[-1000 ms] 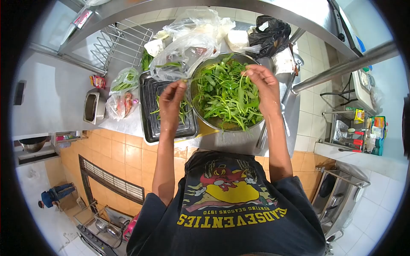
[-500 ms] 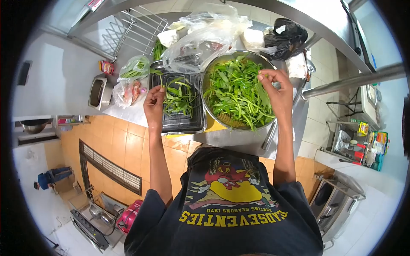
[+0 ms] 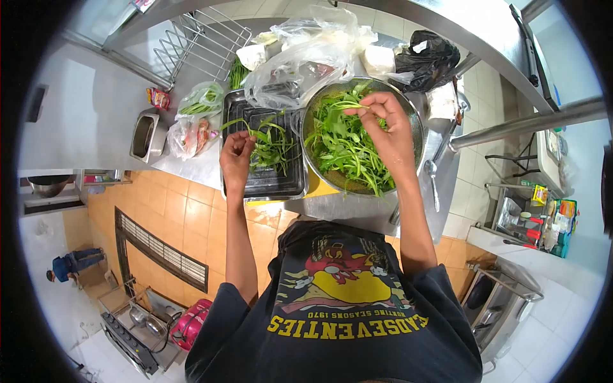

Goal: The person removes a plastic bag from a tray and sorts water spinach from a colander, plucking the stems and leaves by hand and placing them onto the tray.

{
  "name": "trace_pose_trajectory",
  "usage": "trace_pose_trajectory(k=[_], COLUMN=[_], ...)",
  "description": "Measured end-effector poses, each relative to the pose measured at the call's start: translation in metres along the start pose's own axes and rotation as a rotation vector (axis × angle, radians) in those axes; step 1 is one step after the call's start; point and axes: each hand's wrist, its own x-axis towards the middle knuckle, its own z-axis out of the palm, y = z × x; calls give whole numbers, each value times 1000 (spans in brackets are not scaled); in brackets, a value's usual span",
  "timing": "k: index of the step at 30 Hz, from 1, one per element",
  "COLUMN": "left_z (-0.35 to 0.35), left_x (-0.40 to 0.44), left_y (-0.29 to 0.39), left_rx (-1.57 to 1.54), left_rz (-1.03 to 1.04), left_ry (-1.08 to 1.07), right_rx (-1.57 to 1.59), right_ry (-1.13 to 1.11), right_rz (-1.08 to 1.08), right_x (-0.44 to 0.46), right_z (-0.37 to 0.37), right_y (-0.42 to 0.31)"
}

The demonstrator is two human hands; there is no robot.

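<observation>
My left hand (image 3: pixel 236 159) is closed in a pinch on a green stem at the left part of a black tray (image 3: pixel 281 191). Loose pieces of leafy water spinach (image 3: pixel 273 152) lie in that tray. Over the round mesh colander (image 3: pixel 419 127), my right hand (image 3: pixel 391 131) pinches stems of water spinach (image 3: pixel 350 102) between thumb and fingers. A heap of water spinach (image 3: pixel 348 153) fills much of the colander, which stands right of the tray. The right hand covers part of the heap.
Clear plastic bags (image 3: pixel 287 70) lie behind the tray, beside a black plastic bag (image 3: pixel 428 60). Bagged vegetables (image 3: pixel 203 101) and a metal container (image 3: pixel 148 136) are at left. A spoon (image 3: pixel 433 182) lies at right. A person (image 3: pixel 73 263) is far off at left.
My right hand has moved left from the colander's right side to above its middle, with stems in its fingers. The left hand has shifted slightly; the stem in it now lies lower and tilted.
</observation>
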Motion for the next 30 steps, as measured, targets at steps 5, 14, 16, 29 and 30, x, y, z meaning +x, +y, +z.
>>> trace_pose_trajectory(k=[5,14,16,29,30], left_z=[-7,-16,-15,17,20], left_x=[-4,-4,-4,-14,-17], left_y=[3,-9,-3,77,84], left_rx=[-133,80,131,-111,-123], left_rz=[-71,-57,-25,68,59], left_ry=[-7,-3,39,-96,-136], right_rx=[-21,-19,-9,162,174], right_ry=[-33,-31,-43,-218,-240], right_rz=[23,7,20,83,99], right_x=[0,1,1,9,10], right_z=[7,7,9,54,57], right_y=[5,9,9,24,29])
